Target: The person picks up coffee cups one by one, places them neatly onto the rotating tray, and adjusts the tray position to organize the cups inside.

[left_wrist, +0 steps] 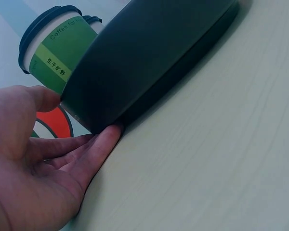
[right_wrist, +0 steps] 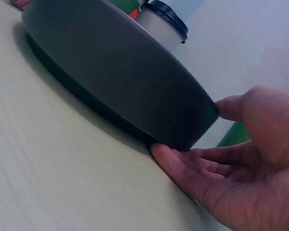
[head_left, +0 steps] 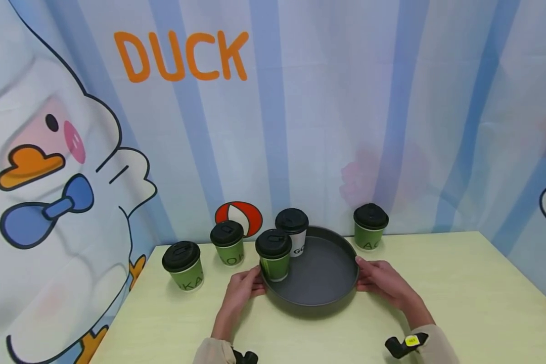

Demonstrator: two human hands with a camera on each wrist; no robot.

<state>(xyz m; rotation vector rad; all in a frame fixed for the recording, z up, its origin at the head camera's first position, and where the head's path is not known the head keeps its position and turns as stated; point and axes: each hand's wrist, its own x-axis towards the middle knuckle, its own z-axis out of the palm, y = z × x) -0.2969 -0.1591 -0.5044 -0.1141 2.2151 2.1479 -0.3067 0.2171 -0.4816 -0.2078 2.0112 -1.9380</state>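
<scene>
At a pale yellow table [head_left: 455, 283], a round dark-grey pan [head_left: 323, 273] is framed by a person's left hand [head_left: 242, 289] and right hand [head_left: 385, 283], each pinching one side, thumb at the rim and fingers tucked at the base. The step in hand looks like a two-sided hold; any lift would call for a level, even pull, since the load sits lopsided. Whether the pan clears the tabletop, I cannot tell from here. Inside, at its left, a white cup [head_left: 298, 240] stands behind a green cup [head_left: 274, 258], both upright. Three more green cups [head_left: 184, 268] stand outside: two leftward, one by the pan's back right. Black lids [head_left: 180, 255] hide any contents.
</scene>
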